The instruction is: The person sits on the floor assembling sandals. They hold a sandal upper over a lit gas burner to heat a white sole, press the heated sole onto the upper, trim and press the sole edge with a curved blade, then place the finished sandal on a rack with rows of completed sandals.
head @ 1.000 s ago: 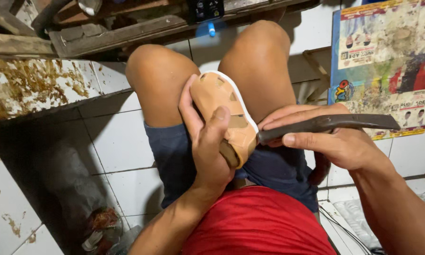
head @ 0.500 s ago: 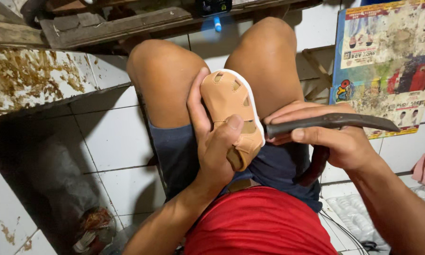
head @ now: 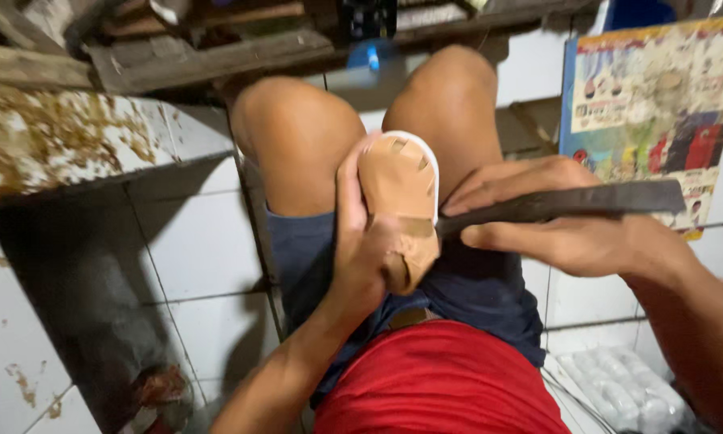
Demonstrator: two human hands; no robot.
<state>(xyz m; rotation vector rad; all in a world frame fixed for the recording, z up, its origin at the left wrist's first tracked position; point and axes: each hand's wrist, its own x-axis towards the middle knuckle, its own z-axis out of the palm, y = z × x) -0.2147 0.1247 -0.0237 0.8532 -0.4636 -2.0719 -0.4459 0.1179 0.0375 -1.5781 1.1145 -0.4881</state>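
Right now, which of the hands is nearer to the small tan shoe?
Left. The left hand grips the small tan shoe directly, fingers around its side. The right hand holds a dark flat tool whose tip meets the shoe's edge.

Matt tan leather forms the small sandal (head: 399, 205), edged by a smooth white rubber sole. A dull dark metal tool (head: 566, 202) meets it. Glossy white wall tiles (head: 197, 241), stained brown, sit below rough weathered wooden planks (head: 209, 60).

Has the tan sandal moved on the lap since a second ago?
No. The tan sandal stays in the left hand between the knees, with the dark tool at its side.
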